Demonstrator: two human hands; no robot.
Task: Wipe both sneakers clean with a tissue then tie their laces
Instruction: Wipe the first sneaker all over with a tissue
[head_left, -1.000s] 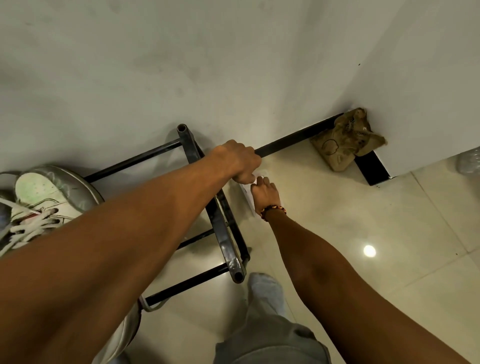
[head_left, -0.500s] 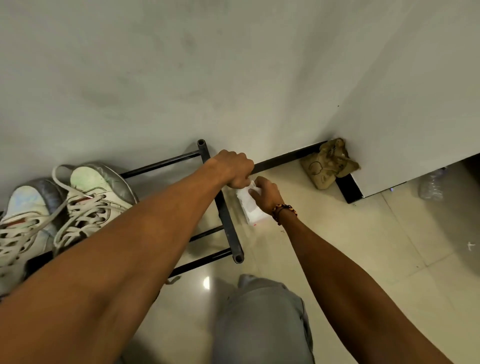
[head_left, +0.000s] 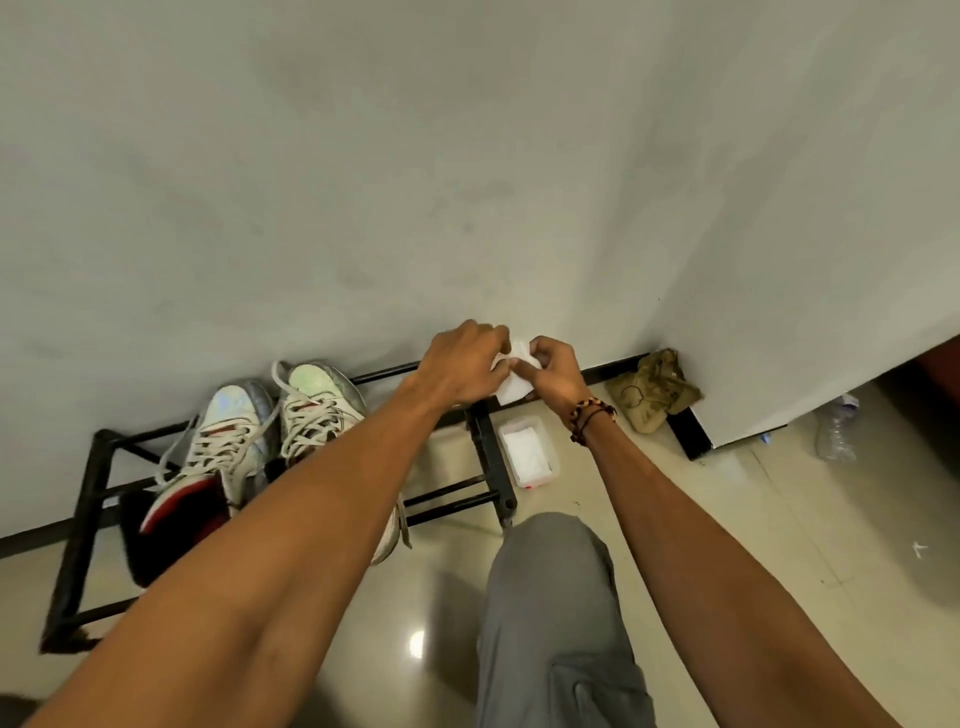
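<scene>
Tissue (head_left: 511, 384) is up off the floor, pinched between left hand (head_left: 460, 366) and right hand (head_left: 553, 369), fingers curled on it, probably folding it into a wiping pad. Sneakers (head_left: 270, 431) sit untouched on the black rack (head_left: 88, 499), laces loose. Half a second ago the left hand gripped the rack post and the right was at the tissue pack (head_left: 530, 454) on the floor.

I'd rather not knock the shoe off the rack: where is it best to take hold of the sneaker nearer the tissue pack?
Probably the heel collar of the right sneaker, from above on the near side. Its toe points at the wall, its laces hang loose, and the opening faces the person. Both hands, left hand and right hand, hold the tissue.
</scene>
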